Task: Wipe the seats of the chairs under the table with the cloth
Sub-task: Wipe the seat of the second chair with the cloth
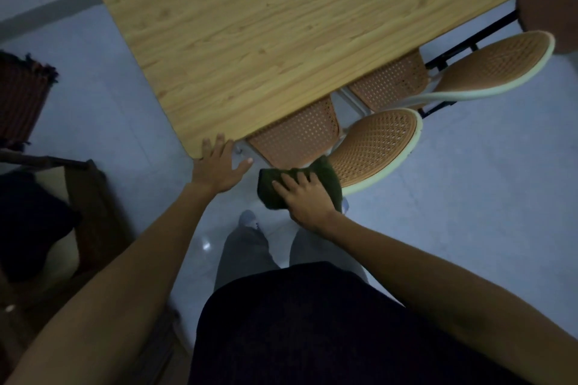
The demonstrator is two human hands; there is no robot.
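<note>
Two orange woven chairs are pushed under the wooden table (pixel 250 28). The near chair's seat (pixel 297 134) shows below the table edge, its rounded back (pixel 378 144) to the right. The far chair's seat (pixel 391 81) and back (pixel 497 62) lie further right. My right hand (pixel 305 197) presses a dark green cloth (pixel 272 191) at the near chair's front edge, fingers spread over it. My left hand (pixel 219 166) rests flat on the table's near corner, fingers apart, holding nothing.
A brown round stool (pixel 550 6) stands at the far right. A dark wooden seat with cushions (pixel 47 228) is at my left, a striped rug (pixel 22 97) beyond it. My legs (pixel 247 253) stand on pale floor tiles just before the chair.
</note>
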